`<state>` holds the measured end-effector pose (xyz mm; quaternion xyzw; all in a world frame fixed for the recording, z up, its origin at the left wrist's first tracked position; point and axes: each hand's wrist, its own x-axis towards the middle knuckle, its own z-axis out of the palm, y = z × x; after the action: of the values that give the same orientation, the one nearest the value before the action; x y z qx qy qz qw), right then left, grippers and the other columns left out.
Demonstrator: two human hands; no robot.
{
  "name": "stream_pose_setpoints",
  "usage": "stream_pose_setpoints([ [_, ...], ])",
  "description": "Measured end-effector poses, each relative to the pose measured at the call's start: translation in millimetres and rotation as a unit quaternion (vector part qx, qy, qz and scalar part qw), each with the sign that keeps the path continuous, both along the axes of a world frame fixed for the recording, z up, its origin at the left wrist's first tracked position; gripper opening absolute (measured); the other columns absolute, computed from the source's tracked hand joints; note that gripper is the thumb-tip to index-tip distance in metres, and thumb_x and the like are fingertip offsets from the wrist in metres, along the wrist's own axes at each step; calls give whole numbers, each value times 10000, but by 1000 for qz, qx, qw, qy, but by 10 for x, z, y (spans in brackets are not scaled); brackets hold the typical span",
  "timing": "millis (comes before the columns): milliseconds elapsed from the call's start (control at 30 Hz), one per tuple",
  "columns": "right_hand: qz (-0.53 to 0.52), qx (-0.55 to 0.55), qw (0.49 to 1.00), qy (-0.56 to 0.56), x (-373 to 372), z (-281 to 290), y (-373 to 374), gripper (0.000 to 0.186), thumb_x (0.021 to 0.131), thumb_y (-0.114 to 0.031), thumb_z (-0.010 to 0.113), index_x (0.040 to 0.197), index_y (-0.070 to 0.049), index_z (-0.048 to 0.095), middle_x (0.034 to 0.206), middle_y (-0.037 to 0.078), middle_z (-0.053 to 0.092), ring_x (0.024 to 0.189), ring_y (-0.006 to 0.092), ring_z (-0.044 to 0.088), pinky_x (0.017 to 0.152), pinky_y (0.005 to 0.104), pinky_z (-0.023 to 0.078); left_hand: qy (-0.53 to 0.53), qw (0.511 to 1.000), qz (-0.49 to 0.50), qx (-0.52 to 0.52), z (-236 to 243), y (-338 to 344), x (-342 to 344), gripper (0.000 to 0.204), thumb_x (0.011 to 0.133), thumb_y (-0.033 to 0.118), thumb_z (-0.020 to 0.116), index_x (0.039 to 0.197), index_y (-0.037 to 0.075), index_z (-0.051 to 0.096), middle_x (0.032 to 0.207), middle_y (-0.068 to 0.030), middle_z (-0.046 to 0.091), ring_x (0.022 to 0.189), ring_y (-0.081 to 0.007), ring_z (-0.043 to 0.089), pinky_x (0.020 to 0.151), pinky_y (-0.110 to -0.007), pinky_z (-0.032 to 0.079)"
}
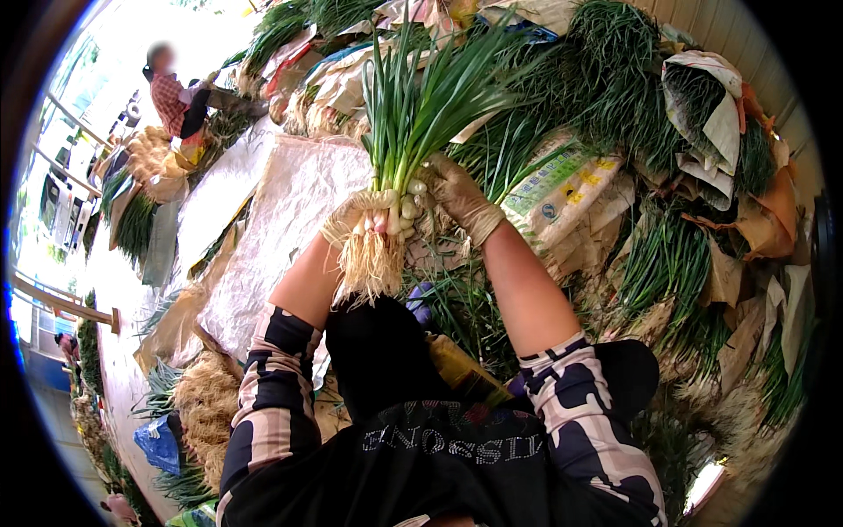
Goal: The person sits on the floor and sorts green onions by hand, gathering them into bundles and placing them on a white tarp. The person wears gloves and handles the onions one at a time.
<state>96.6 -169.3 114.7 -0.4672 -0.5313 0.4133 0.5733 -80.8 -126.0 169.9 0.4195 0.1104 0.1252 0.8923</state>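
A bunch of green onions (395,171) stands upright in front of me, its long green leaves fanning up and its pale bulbs and stringy roots (371,262) hanging down. My left hand (348,217), in a light work glove, is closed round the bulb end from the left. From the right, my gloved right hand (460,198) grips the same bunch at the stems and bulbs; its fingertips are partly hidden behind them. Loose green leaves (470,307) lie below the bunch, between my forearms.
A pale plastic sheet (281,202) spreads to the left. Heaps of green onions (606,70) lie at the back and right, with a printed sack (562,189) among them. A root bundle (207,404) and blue bag (158,443) lie near left. Another person (171,97) sits far left.
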Motion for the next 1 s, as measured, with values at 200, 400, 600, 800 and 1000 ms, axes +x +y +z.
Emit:
stream_pose_setpoints([
  [200,-182,-83,975,-92,292,-90,-347,222,749,-81,415,872,-82,600,967,74,615,767,151,576,791,313,449,57,996,46,47,-200,275,-120,410,796,160,588,1127,-48,465,741,-72,558,533,-104,464,540,-236,399],
  [400,114,-357,828,-417,780,-696,-798,668,782,-539,493,1257,-79,396,1278,135,411,1198,259,355,1022,352,229,-15,994,96,-58,-197,255,-93,404,797,172,574,1130,-34,473,974,-136,592,896,-242,587,846,-432,463],
  [600,9,-95,990,105,109,-202,-470,842,754,-619,460,1354,-80,217,1370,164,280,1123,183,315,851,306,291,-77,963,220,-136,-10,310,42,280,828,213,514,971,-22,565,997,-171,590,895,-288,577,789,-444,478],
  [800,161,-134,946,249,-344,11,-434,456,816,-511,490,968,-83,537,736,-4,542,439,52,371,351,155,265,-131,932,274,-198,-144,744,204,263,854,202,446,944,-24,545,919,-166,590,830,-305,572,721,-469,473],
  [1000,129,-203,957,162,-85,-274,-605,317,867,-373,495,785,-79,579,561,-18,507,408,43,401,351,168,336,-247,937,163,-187,-887,1739,-1069,174,819,94,531,919,-48,533,723,-92,532,601,-197,534,580,-327,488],
])
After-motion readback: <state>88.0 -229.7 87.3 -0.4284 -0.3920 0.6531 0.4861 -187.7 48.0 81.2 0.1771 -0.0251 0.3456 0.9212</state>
